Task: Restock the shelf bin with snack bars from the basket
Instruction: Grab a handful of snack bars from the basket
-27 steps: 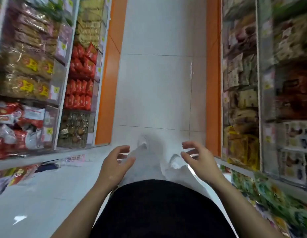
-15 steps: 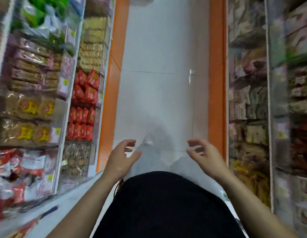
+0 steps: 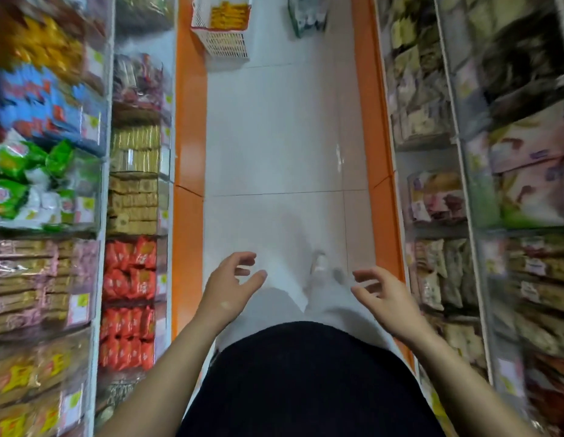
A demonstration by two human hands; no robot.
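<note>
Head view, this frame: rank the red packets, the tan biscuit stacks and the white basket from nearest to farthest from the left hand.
1. The red packets, on the low left shelf, level with the left hand.
2. The tan biscuit stacks, on the same left shelf, further up the aisle.
3. The white basket, on the floor far ahead, by the orange strip.

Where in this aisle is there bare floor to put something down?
The white floor tiles lie bare between the two orange strips, from the white basket down to the person's shoes. The shelves on both sides are packed full, and the aisle's far end is crowded by the basket and a second container.
</note>
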